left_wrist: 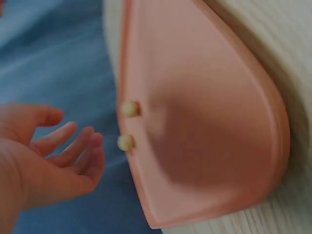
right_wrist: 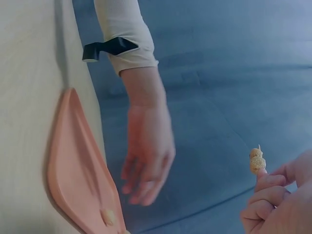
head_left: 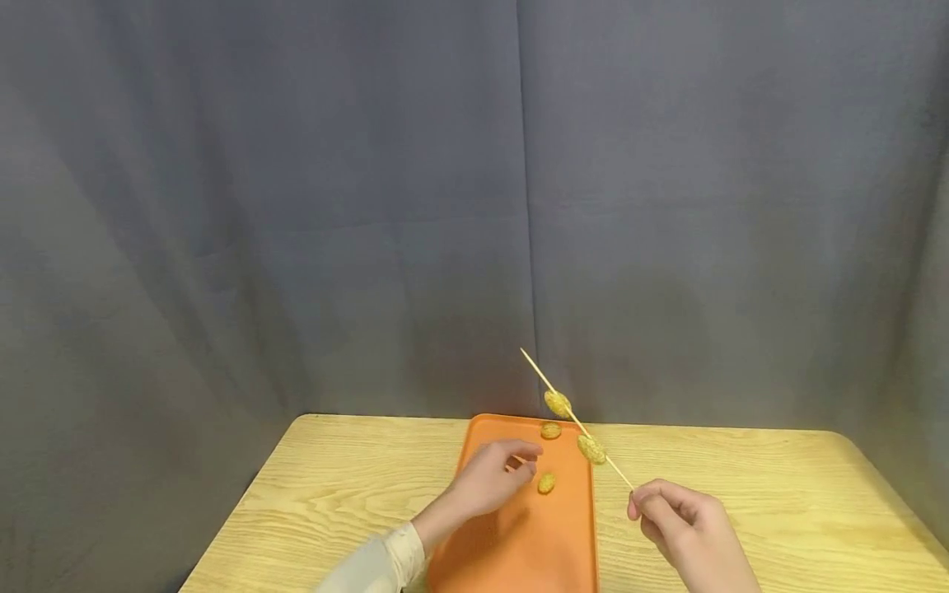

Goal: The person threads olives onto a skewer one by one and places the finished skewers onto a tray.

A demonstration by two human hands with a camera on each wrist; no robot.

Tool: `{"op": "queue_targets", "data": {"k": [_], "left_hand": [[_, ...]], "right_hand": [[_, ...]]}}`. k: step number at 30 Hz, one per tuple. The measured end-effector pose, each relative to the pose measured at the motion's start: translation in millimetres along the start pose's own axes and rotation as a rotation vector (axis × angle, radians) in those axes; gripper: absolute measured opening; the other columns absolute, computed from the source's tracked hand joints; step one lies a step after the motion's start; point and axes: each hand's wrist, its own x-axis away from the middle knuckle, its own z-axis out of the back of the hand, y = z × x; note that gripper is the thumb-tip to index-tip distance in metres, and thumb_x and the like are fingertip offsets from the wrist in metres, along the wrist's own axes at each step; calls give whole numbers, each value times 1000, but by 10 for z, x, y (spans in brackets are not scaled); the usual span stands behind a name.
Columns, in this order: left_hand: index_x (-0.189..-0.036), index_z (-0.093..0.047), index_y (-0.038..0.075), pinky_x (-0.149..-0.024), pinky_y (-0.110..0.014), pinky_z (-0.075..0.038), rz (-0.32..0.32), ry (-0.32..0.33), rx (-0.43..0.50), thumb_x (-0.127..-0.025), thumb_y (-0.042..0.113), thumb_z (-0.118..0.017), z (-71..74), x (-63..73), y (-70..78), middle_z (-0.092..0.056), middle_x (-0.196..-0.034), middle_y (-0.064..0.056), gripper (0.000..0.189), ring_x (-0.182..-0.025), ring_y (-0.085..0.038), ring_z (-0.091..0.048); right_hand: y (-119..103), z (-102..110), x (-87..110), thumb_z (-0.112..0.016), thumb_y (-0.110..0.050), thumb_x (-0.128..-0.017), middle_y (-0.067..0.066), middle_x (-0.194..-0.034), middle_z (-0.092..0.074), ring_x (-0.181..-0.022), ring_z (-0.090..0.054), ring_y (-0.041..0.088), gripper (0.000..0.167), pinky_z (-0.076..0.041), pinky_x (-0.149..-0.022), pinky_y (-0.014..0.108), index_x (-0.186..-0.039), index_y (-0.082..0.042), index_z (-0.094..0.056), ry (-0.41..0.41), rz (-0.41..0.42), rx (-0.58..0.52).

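My right hand (head_left: 685,523) pinches the lower end of a thin wooden skewer (head_left: 537,368) between thumb and index finger. The stick slants up to the left, its bare tip at the top. Threaded on it, a gap apart, are two yellow, rough-skinned oval pieces (head_left: 591,450). Two similar pieces lie on the orange tray (head_left: 552,548): one (head_left: 551,431) near its far edge, the other (head_left: 546,483) just right of my left fingertips. Over the tray hovers my left hand (head_left: 489,480), with loosely bent fingers and nothing between them in the left wrist view.
The tray lies on a light wood-grain table (head_left: 356,482). A grey-blue curtain (head_left: 408,247) hangs behind the table and round its sides. On the left sleeve, the right wrist view shows a black strap (right_wrist: 119,46).
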Motion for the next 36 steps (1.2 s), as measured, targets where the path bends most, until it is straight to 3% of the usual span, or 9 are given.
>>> {"op": "queue_targets", "data": {"k": [3,5,9,11,18,27,32,36], "left_hand": [[-127,-67,13,-78,-22,-56,-28,-106,-166,-97,23,-65,-53,-85,-31,-70,-121,-5,32,-99,-13,-68],[-122,-69,14,-76,-22,-55,-65,-138,-293,-96,25,-67,-96,-124,-34,-72,-115,-4,29,-96,-12,-67],[-107,-73,16,-71,-24,-53,-104,-115,-502,-94,33,-69,-171,-152,-41,-70,-97,2,22,-88,-8,-64],[-104,-74,17,-70,-26,-52,-89,-98,-540,-93,35,-70,-196,-152,-53,-68,-93,4,22,-85,-8,-61],[-98,-72,15,-66,-23,-49,-24,-56,-486,-88,29,-78,-258,-178,-148,-63,-91,3,18,-77,-7,-56],[-91,-65,14,-59,-19,-44,7,-31,-339,-84,13,-80,-257,-262,-277,-59,-87,3,17,-71,-5,-49],[-95,-66,13,-62,-17,-46,-21,68,-249,-81,12,-80,-146,-261,-274,-62,-85,3,20,-74,-4,-53],[-106,-70,10,-68,-19,-52,-63,166,-155,-82,10,-79,-13,-179,-201,-64,-87,1,26,-78,-6,-59]], "right_hand": [[-13,62,-17,-53,-15,-102,-3,-54,-30,-47,-26,6,22,-33,-43,24,-88,-4,-66,29,-5,24],[-25,96,-23,-53,-16,-102,-4,-54,-30,-48,-27,6,22,-34,-44,24,-88,-5,-66,39,-11,34],[-46,114,-38,-52,-16,-102,-4,-55,-30,-48,-29,5,21,-35,-44,25,-89,-5,-65,52,4,36],[-59,107,-45,-53,-17,-102,-4,-55,-30,-48,-29,5,21,-34,-44,25,-89,-5,-65,53,11,35],[-90,90,-58,-53,-13,-100,-3,-55,-29,-49,-28,7,19,-33,-45,25,-90,-5,-66,52,18,23],[-113,119,-70,-53,-17,-101,-4,-58,-31,-51,-28,7,20,-34,-46,25,-90,-5,-64,32,5,5],[-102,144,-90,-54,-18,-101,-4,-58,-33,-51,-30,6,21,-34,-46,25,-89,-5,-65,38,33,15],[-82,160,-96,-54,-17,-102,-4,-63,-42,-55,-37,5,23,-37,-48,24,-89,-4,-67,41,56,36]]}}
